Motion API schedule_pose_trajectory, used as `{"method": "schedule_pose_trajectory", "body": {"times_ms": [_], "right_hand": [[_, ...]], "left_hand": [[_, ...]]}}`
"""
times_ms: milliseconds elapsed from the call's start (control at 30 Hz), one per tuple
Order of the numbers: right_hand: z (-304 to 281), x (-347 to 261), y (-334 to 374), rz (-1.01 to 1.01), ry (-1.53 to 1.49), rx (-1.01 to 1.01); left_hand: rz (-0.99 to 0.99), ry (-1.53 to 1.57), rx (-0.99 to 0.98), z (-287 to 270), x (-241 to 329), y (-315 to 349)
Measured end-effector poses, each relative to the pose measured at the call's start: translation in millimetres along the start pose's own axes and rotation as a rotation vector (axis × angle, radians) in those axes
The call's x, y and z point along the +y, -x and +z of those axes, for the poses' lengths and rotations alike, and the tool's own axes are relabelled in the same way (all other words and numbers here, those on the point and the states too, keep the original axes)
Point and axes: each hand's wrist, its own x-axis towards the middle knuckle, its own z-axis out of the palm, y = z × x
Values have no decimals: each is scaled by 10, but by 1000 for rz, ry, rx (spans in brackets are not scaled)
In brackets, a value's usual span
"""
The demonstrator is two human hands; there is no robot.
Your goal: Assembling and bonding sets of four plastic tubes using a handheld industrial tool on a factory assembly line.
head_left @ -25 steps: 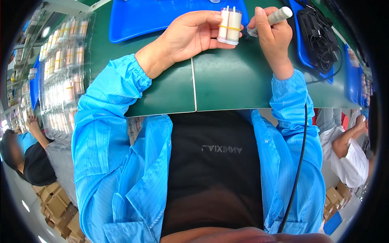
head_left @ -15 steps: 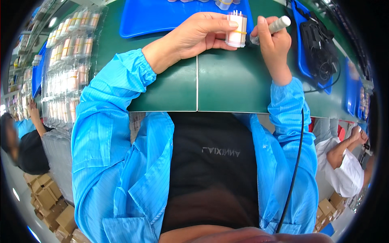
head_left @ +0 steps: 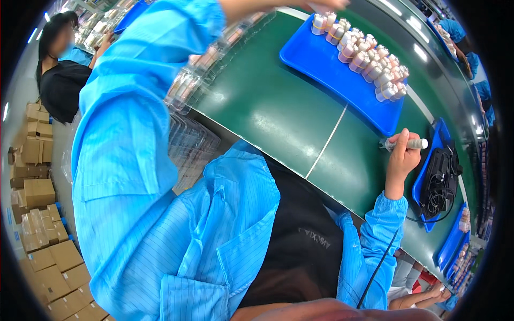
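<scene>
My left arm stretches far across the bench, and my left hand (head_left: 326,4) is cut off by the upper edge. Only a blurred bit of its fingers shows, so whether it holds anything is hidden. Just below it, a blue tray (head_left: 316,67) carries many small pale cylinders banded in bundles (head_left: 369,58), crowded along its far side. Over the bench to the right, my right hand (head_left: 402,160) is closed around a thick whitish marker pen (head_left: 416,144), its blunt end pointing right.
The green bench (head_left: 257,107) has a white seam. At right, another blue tray (head_left: 440,131) holds a black device with coiled cable (head_left: 439,187). Clear plastic trays (head_left: 195,144) sit by the left edge. A person (head_left: 64,80) is at far left, above stacked cartons (head_left: 40,192).
My view has turned and shifted, bringing the bundle-filled tray into sight. The left hand has swung far out to the upper edge; its banded bundle no longer shows. My right hand keeps the marker.
</scene>
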Motion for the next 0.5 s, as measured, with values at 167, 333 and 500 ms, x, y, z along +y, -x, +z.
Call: {"method": "schedule_pose_trajectory", "body": {"times_ms": [167,333,500], "right_hand": [[48,-95,2,-79,53,-43],[6,-61,18,-102,73,-48],[26,-42,29,-89,96,-43]], "left_hand": [[-52,-1034,666,-1764,-243,493],[-486,-1292,482,-2765,-823,1016],[-569,-1217,279,-3077,-1522,1300]]}}
